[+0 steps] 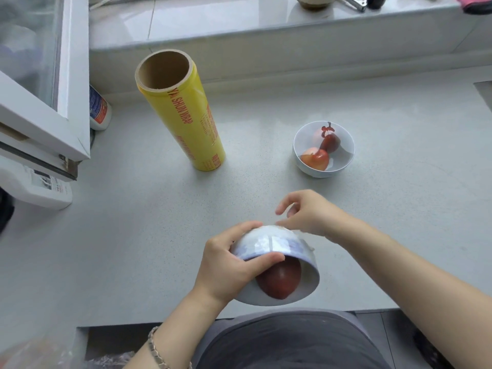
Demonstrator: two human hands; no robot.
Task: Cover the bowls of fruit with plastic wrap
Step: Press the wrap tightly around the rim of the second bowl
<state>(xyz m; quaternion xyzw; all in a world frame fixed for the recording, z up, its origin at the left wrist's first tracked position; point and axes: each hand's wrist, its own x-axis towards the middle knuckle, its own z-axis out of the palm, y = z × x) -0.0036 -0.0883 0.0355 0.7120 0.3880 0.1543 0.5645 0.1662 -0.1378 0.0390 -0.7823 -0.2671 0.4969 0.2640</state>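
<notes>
White bowl (298, 286) of red fruit, tilted above the worktop's (149, 235) near edge — left hand (226, 265) grips its rim, fingers curled round it; right hand (311, 214) at its far side, fingers bent on the plastic wrap (269, 242) — pinching or not, I cannot tell

The upright yellow roll of plastic wrap (183, 115), at ten o'clock on the counter, reads "YA SHUN WRAP" in red down its side. Its smaller red print, and the label on the white plastic bottle (99, 109) at its nine o'clock, cannot be read.
</notes>
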